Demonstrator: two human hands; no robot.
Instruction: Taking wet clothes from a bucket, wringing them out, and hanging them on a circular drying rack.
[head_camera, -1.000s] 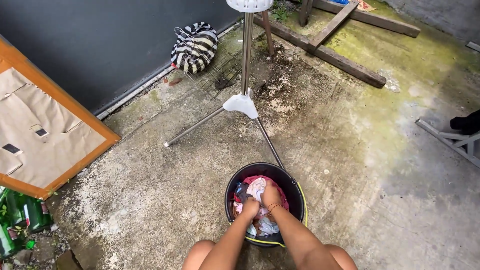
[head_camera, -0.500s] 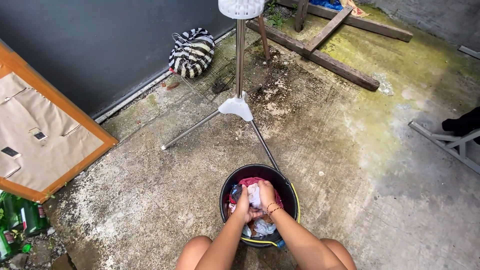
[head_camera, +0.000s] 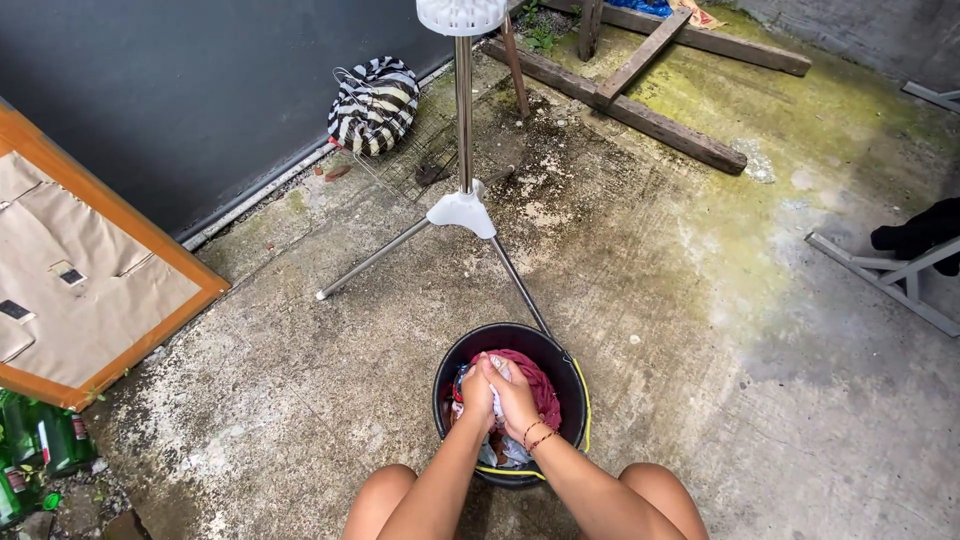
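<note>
Down inside black bucket (head_camera: 450, 385), both hands clenched together on wet white cloth (head_camera: 497, 395): left hand (head_camera: 476, 395), right hand (head_camera: 515, 398); fingertips and rest of laundry hard to make out. Bottom-left, green bottles (head_camera: 40, 445) cut off by frame; brown-paper panel in orange frame (head_camera: 90, 290) carries 2 small dark labels.

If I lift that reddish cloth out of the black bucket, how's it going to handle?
Probably floppy: the reddish cloth lies bunched and folded in the black bucket. If it is wet, as its dark colour hints, it may be heavy for its size and drip. It seems tangled with other laundry under the left hand and right hand, so pieces might drag along.
</note>
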